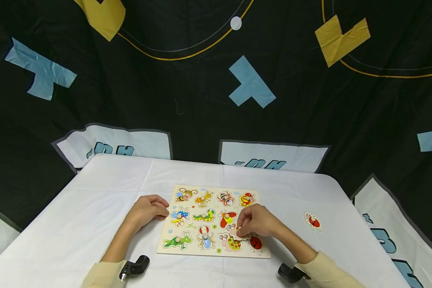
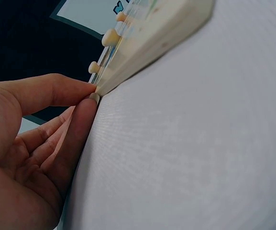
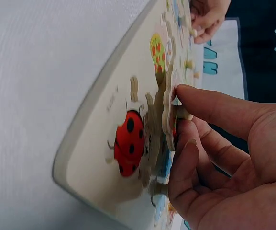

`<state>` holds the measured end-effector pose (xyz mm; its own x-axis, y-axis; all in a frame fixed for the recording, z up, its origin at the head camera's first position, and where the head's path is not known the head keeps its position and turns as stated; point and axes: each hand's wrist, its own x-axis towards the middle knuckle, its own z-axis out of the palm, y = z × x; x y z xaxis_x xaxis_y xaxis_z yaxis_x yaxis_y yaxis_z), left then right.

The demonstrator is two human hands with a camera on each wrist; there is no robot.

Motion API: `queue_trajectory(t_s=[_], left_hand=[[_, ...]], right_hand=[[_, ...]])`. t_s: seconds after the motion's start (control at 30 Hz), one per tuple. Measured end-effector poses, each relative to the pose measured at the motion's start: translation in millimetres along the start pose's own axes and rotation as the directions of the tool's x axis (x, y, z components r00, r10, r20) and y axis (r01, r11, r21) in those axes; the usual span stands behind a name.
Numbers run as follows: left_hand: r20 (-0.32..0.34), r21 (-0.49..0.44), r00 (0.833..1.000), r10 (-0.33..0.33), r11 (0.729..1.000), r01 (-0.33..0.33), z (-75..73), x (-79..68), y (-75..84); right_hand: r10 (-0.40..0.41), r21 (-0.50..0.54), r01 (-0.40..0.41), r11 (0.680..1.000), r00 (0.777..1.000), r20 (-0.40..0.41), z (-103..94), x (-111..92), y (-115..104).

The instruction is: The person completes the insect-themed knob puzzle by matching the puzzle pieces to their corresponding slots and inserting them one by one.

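Observation:
A wooden peg puzzle board (image 1: 187, 253) with insect pictures lies on the white table. My left hand (image 1: 148, 212) is at its left edge; in the left wrist view the thumb and index fingertips (image 2: 91, 89) pinch the board's rim. My right hand (image 1: 258, 221) holds a snail puzzle piece (image 1: 233, 231) by its knob, over the lower right of the board. Seen edge-on in the right wrist view, the piece (image 3: 168, 112) is tilted above the surface. Below it show the printed snail recess (image 1: 232, 244) and, beside that, the ladybug recess (image 1: 256, 243), without a piece in it.
A ladybug piece (image 1: 313, 221) lies on the table right of the board. Several knobbed pieces, such as a caterpillar (image 1: 204, 216) and a stag beetle (image 1: 205, 237), sit in the board. Behind the white tabletop (image 1: 129, 180) hangs a black cloth (image 1: 187, 100).

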<state>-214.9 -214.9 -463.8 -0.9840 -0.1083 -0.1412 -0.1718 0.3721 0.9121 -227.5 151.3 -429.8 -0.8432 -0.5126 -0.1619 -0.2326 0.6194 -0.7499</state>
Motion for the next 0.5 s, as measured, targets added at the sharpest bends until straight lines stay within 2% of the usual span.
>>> queue_trajectory(t_s=[0.5], left_hand=[[0.003,0.002,1.0,0.003,1.0,-0.003,-0.1,1.1,-0.6]], right_hand=[[-0.047,0.033,0.045,0.998,0.997,0.066,14.5,-3,-9]])
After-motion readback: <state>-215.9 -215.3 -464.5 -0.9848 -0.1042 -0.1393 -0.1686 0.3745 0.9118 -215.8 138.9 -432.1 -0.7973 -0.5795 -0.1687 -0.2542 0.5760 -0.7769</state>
